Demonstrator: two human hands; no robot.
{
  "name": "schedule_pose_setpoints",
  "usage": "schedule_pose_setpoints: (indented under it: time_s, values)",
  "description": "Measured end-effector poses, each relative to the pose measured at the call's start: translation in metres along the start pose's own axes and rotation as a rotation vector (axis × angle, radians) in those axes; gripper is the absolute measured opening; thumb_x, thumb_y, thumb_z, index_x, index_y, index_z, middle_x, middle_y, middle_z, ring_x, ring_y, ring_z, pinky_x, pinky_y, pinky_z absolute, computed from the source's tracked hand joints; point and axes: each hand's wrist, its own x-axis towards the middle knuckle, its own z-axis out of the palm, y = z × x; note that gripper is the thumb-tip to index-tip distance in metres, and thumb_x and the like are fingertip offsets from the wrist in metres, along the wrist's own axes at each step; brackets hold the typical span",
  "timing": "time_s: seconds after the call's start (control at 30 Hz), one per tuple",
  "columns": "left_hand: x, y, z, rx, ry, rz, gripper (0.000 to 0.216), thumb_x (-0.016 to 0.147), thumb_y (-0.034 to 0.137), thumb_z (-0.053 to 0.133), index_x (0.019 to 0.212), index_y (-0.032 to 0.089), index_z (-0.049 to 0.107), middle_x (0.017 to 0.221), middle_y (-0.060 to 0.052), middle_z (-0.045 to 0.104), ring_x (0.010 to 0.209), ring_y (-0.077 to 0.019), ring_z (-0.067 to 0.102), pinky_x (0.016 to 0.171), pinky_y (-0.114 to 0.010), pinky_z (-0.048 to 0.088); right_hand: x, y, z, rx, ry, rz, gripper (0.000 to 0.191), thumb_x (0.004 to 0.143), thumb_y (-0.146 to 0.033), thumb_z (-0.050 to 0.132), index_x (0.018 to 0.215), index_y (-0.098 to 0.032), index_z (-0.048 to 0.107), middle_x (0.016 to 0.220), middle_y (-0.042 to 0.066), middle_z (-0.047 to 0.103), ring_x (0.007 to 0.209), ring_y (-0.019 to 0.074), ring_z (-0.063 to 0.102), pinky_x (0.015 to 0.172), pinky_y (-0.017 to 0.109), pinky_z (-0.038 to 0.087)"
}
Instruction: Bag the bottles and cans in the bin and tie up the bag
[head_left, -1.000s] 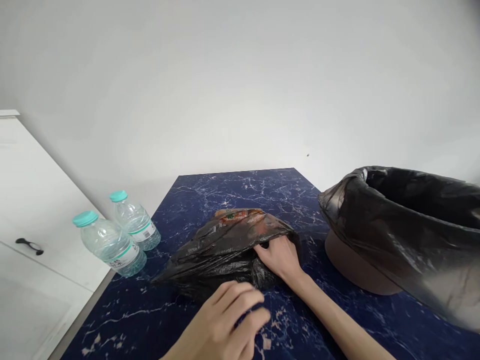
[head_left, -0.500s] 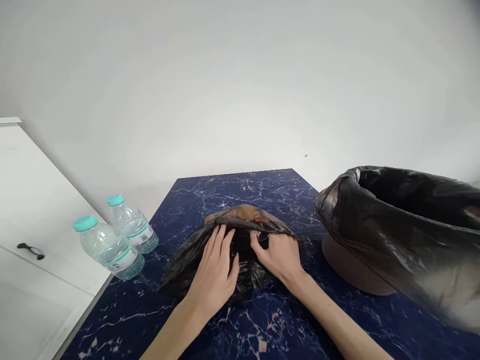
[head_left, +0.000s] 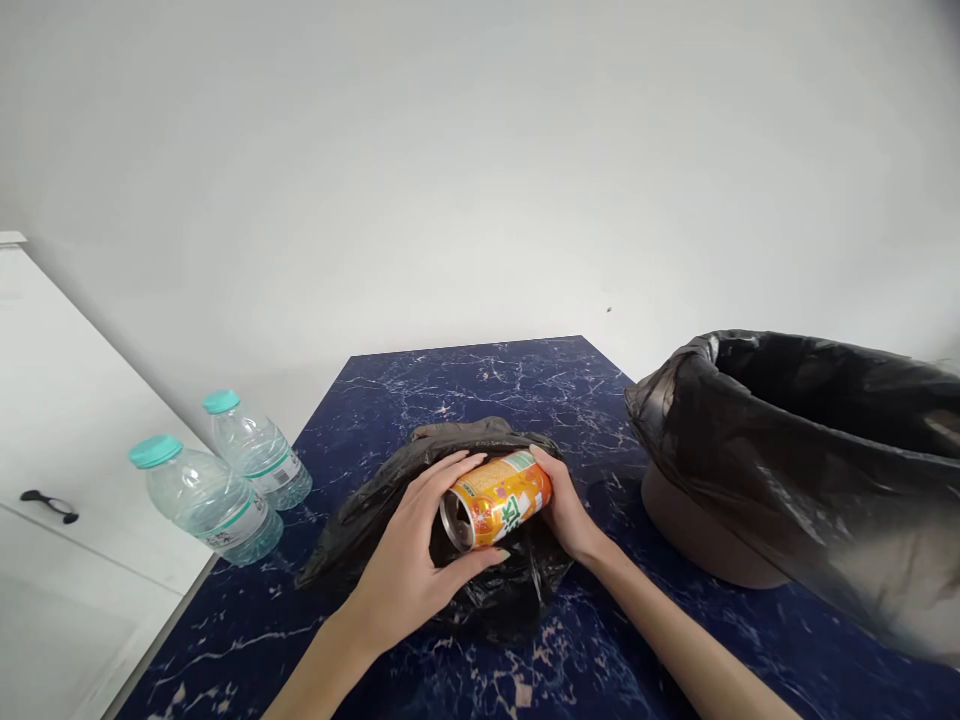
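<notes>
An orange drink can [head_left: 496, 498] lies on its side over the mouth of a crumpled black plastic bag [head_left: 352, 530] on the dark blue marbled table [head_left: 480, 375]. My left hand [head_left: 409, 565] curls round the can's near, silver end, thumb below and fingers above. My right hand [head_left: 568, 510] cups the can's far end, fingers wrapped behind it. Something brownish shows at the bag's far edge.
Two clear water bottles [head_left: 214, 492] with teal caps lie at the table's left edge. A white cabinet [head_left: 60, 500] with a black handle stands to the left. A brown bin lined with a black bag [head_left: 795, 450] leans at the right. A white wall rises behind.
Both hands were working at the bag's opening; now the orange can has come out of the bag and both hands hold it above the opening.
</notes>
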Motion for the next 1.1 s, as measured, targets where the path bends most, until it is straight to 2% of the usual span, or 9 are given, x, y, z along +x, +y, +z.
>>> schedule_pose_setpoints:
  time_s: [0.17,0.3,0.47,0.53,0.6,0.67,0.77,0.9,1.1]
  values:
    - [-0.003,0.018,-0.007,-0.168,0.075,-0.017,0.067,0.091,0.046,0.085,0.15,0.042,0.053,0.153,-0.005,0.064,0.137,-0.0324,0.066,0.113,-0.049,0.059,-0.004,-0.004,0.008,0.106,-0.11,0.062,0.072,0.107,-0.073,0.026,0.116,-0.02,0.075,0.087,0.005,0.076,0.076,0.023,0.07,0.073,0.033,0.057]
    - [-0.007,0.025,-0.019,-0.233,0.228,-0.034,0.059,0.091,0.045,0.083,0.144,0.039,0.056,0.149,-0.007,0.067,0.137,-0.0341,0.066,0.108,-0.051,0.063,-0.007,-0.013,0.008,0.065,-0.244,0.092,0.083,0.108,-0.074,0.017,0.09,-0.02,0.077,0.073,0.005,0.073,0.069,0.0219,0.069,0.071,0.032,0.055]
    - [-0.001,0.031,-0.045,-0.105,0.694,-0.09,0.052,0.089,0.049,0.08,0.135,0.035,0.059,0.14,-0.004,0.07,0.135,-0.0339,0.068,0.106,-0.052,0.066,-0.005,-0.006,0.002,-0.357,-0.051,0.036,0.078,0.109,-0.07,0.03,0.051,-0.025,0.059,0.06,0.005,0.068,0.069,0.0231,0.071,0.081,0.033,0.054]
    - [0.005,0.031,-0.056,-0.051,0.867,-0.118,0.049,0.088,0.047,0.081,0.132,0.035,0.06,0.141,-0.002,0.069,0.139,-0.0319,0.064,0.113,-0.052,0.061,-0.004,0.002,-0.001,-0.414,0.008,0.034,0.072,0.107,-0.067,0.039,0.048,-0.027,0.052,0.053,0.004,0.062,0.062,0.0243,0.067,0.074,0.034,0.053]
    - [0.01,0.026,-0.066,-0.047,0.941,-0.13,0.05,0.089,0.043,0.082,0.133,0.033,0.06,0.145,-0.002,0.066,0.144,-0.0296,0.06,0.121,-0.051,0.054,-0.003,0.009,-0.003,-0.47,0.058,0.022,0.062,0.104,-0.06,0.048,0.05,-0.029,0.049,0.047,0.003,0.055,0.053,0.0246,0.061,0.065,0.035,0.05]
    - [0.012,0.015,-0.073,-0.043,0.935,-0.134,0.055,0.088,0.041,0.084,0.136,0.03,0.059,0.145,-0.003,0.066,0.142,-0.0286,0.061,0.123,-0.049,0.052,-0.004,0.012,-0.004,-0.51,0.086,-0.008,0.047,0.098,-0.051,0.056,0.057,-0.027,0.056,0.051,0.003,0.057,0.055,0.0259,0.061,0.064,0.036,0.05]
    - [0.011,-0.009,-0.077,-0.016,0.853,-0.252,0.063,0.086,0.048,0.086,0.139,0.025,0.059,0.141,-0.007,0.069,0.134,-0.0301,0.066,0.118,-0.047,0.054,-0.004,0.012,-0.002,-0.527,0.116,-0.08,0.028,0.094,-0.045,0.06,0.08,-0.024,0.073,0.078,0.008,0.074,0.084,0.0324,0.073,0.083,0.04,0.056]
    - [0.004,-0.038,-0.074,0.058,0.722,-0.434,0.068,0.086,0.061,0.08,0.139,0.025,0.057,0.138,-0.011,0.07,0.127,-0.035,0.069,0.11,-0.05,0.057,-0.003,0.01,-0.002,-0.498,0.193,-0.13,0.039,0.102,-0.049,0.049,0.107,-0.024,0.077,0.103,0.012,0.079,0.117,0.0347,0.07,0.113,0.047,0.047]
    - [-0.009,-0.061,-0.066,0.205,0.589,-0.465,0.073,0.089,0.063,0.07,0.143,0.019,0.047,0.141,-0.019,0.064,0.13,-0.0394,0.065,0.111,-0.055,0.053,0.001,0.013,-0.012,-0.428,0.365,-0.057,0.057,0.109,-0.055,0.032,0.119,-0.017,0.074,0.112,0.017,0.078,0.108,0.0341,0.073,0.103,0.047,0.053]
